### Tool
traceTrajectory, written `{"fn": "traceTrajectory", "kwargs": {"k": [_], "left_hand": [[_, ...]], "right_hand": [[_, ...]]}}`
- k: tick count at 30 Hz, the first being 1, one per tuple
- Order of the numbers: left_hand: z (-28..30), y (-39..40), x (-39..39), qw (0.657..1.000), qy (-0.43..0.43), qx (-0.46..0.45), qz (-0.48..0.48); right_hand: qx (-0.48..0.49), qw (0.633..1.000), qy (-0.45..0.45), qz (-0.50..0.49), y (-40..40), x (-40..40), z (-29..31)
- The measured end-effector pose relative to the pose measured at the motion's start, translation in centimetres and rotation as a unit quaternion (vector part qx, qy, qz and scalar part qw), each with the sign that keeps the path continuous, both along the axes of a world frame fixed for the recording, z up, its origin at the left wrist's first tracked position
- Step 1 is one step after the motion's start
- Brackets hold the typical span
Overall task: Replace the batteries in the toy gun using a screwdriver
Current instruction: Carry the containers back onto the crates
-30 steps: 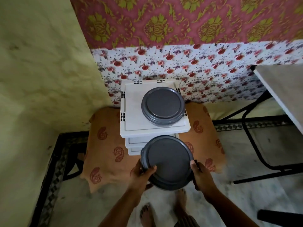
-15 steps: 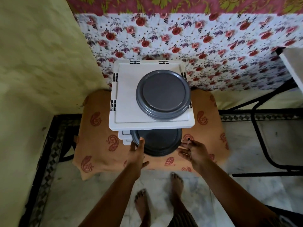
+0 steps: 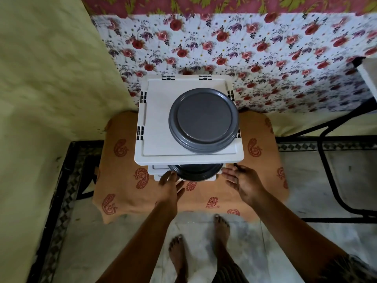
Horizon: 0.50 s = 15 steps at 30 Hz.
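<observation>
No toy gun, no batteries and no screwdriver show anywhere in my view, so I judge the job itself is not yet begun; whatever I need may be inside one of the containers in front of me, but I cannot tell that from here.

What I do see is a white plastic shelf unit (image 3: 159, 127) standing on a low stool covered with an orange paisley cloth (image 3: 130, 193). A dark grey round lidded container (image 3: 204, 121) sits on the top tier. A second grey round container (image 3: 196, 172) sits on the tier below, mostly hidden under the top shelf, only its front edge showing.

My left hand (image 3: 170, 185) is at the lower container's left side, fingers spread and loose, the fingertips at or just beside its rim; I cannot say for sure they touch. My right hand (image 3: 243, 182) is open too, palm turned inward, a little apart from the container's right side. Neither grip has hold of anything.

So everything is left: finding the toy gun and the screwdriver, opening the battery cover, swapping the batteries, closing it again.

Further out, my bare feet (image 3: 195, 246) stand on the marble floor (image 3: 318, 180), a black metal frame (image 3: 330, 172) rises to my right, and a floral cloth (image 3: 265, 58) hangs behind the shelves beside a yellow wall (image 3: 51, 78).
</observation>
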<state>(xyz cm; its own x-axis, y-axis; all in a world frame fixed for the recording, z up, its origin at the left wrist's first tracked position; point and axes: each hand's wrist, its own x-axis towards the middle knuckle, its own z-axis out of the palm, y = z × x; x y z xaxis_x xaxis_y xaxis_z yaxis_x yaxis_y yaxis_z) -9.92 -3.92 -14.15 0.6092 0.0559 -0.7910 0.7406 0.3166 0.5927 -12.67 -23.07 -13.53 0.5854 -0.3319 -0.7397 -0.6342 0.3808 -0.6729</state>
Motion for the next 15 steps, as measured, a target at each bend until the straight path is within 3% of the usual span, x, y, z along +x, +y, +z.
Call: {"fn": "traceTrajectory", "kwargs": {"k": [3,6,8,11,15], "left_hand": [[-1.1,1.2,-2.0,0.993,-0.047,0.107,-0.027],[-0.9,2.7,-4.3,0.951,-0.131,0.263,-0.094],[-0.1,3.8,-5.5,0.913,-0.186,0.338,-0.133],[1.5,5.3,-5.8,0.852,-0.293,0.4,-0.167],[3.3,7.0,-3.2,0.738,-0.413,0.469,-0.254]], "right_hand": [[-0.086,0.996,0.025,0.019,0.8,-1.3,0.1],[-0.221,0.969,0.048,0.097,2.3,-2.7,1.4],[-0.285,0.944,0.023,0.166,3.6,-3.5,2.6],[-0.298,0.922,-0.037,0.245,5.8,-3.8,5.1],[-0.304,0.877,-0.194,0.318,8.9,-2.2,9.3]]}}
